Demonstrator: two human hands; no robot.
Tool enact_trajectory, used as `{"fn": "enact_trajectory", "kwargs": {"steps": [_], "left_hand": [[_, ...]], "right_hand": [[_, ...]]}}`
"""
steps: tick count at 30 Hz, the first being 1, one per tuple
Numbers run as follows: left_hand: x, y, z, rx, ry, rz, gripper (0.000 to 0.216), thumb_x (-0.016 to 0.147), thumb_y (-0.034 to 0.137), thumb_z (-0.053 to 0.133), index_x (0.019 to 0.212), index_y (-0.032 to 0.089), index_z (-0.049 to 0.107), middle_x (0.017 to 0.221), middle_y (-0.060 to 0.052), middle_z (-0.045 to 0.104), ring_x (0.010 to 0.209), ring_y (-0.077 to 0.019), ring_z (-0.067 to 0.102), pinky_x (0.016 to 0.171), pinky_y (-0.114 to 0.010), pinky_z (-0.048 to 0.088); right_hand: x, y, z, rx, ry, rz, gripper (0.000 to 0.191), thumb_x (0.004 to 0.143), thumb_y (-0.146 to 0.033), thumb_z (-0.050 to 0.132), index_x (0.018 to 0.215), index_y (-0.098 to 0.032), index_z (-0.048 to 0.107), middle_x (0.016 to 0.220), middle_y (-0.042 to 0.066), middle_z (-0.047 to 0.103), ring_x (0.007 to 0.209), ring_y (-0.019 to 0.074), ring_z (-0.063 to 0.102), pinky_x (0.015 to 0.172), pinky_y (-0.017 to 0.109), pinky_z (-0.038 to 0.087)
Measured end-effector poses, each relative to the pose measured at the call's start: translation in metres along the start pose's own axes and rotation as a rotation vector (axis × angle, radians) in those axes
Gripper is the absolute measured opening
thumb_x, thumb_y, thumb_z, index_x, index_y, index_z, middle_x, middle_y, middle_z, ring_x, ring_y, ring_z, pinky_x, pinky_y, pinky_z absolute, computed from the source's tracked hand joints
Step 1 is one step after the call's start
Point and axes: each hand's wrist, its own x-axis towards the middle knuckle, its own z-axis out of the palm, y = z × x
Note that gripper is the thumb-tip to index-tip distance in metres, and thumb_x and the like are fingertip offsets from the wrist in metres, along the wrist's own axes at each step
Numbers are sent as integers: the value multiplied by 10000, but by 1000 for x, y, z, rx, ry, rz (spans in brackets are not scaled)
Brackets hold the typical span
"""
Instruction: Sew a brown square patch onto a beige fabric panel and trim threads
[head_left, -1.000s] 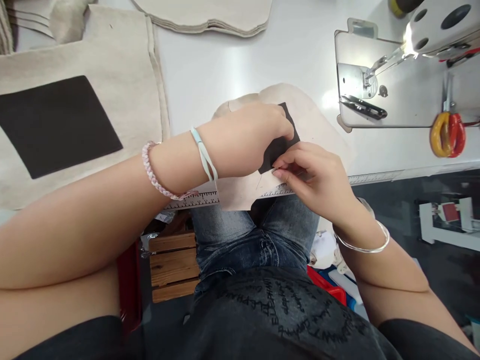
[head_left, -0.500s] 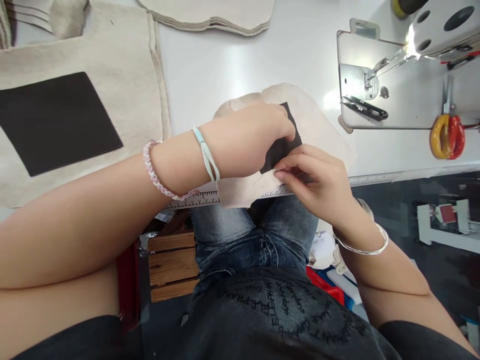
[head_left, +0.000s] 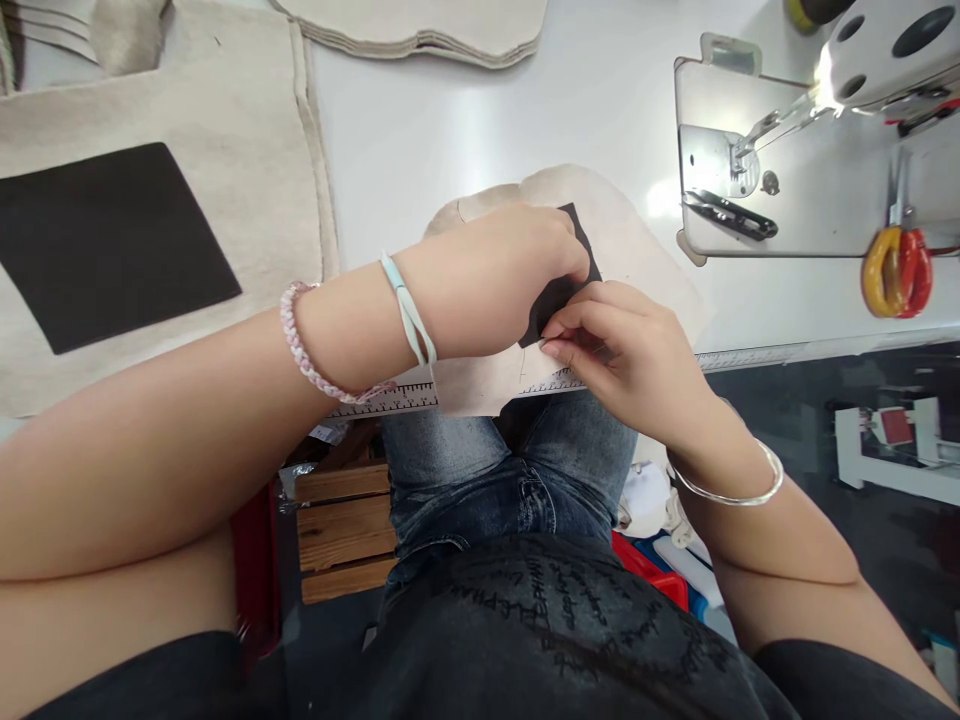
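Observation:
A cream fabric piece [head_left: 626, 230] with a curved outline lies at the table's front edge, and part of it hangs over. On it rests a small black fabric patch [head_left: 556, 299], largely covered by my hands. My left hand [head_left: 510, 268] bends over the patch, fingers curled at its far right side; its thumb is hidden. With thumb and fingertips together, my right hand [head_left: 630, 345] pinches the patch's near corner. A loose thread shows on the cream fabric just below that corner.
A sewing machine [head_left: 787, 160] stands at right, thread snips [head_left: 731, 215] on its bed. Scissors [head_left: 896, 270] with yellow and red handles lie beside it. A measuring tape [head_left: 390, 398] runs along the front edge. Cream fabric [head_left: 255, 110] with a black square [head_left: 120, 250] lies left.
My right fingertips have shifted slightly left along the patch's near corner. The loose thread on the cream fabric lies differently. My left hand has hardly moved.

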Motion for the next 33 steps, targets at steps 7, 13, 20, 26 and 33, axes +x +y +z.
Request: {"fn": "enact_trajectory", "kwargs": {"steps": [7,13,20,26,33], "left_hand": [[-3,2,-3,-2,19,37,449,814,47,409,1135,186,691,1087,-72,692,881,-209,631,676,-324,440],[-1,0,-1,8,19,31,404,804,100,436,1047,254,720,1127,-43,687,929,-215,631,706,-341,456],[2,1,0,28,-9,-29,408,792,180,447,1068,308,719,1106,-31,708,937,-241,644,741,-392,491],[2,1,-1,35,-43,-29,325,790,153,502,1008,269,714,1135,-31,697,942,-234,651,739,-364,502],[1,2,-2,44,-32,-38,324,813,113,484,1037,238,683,1245,-41,651,991,-239,623,755,-355,494]], "right_hand": [[-3,2,-3,69,20,40,65,892,-157,607,851,-207,616,807,28,604,773,167,575,704,333,477],[1,2,2,3,38,3,44,889,-171,607,860,-204,615,844,43,625,787,185,580,702,342,469],[5,1,8,-140,45,-52,126,906,-118,494,834,-186,571,834,79,608,793,219,536,698,364,450],[0,0,6,-9,35,-90,126,891,-94,493,828,-201,509,793,54,564,744,191,501,654,345,421],[-14,-6,-1,156,-26,-134,118,881,-75,538,836,-182,514,792,53,559,745,172,489,662,337,412]]}}
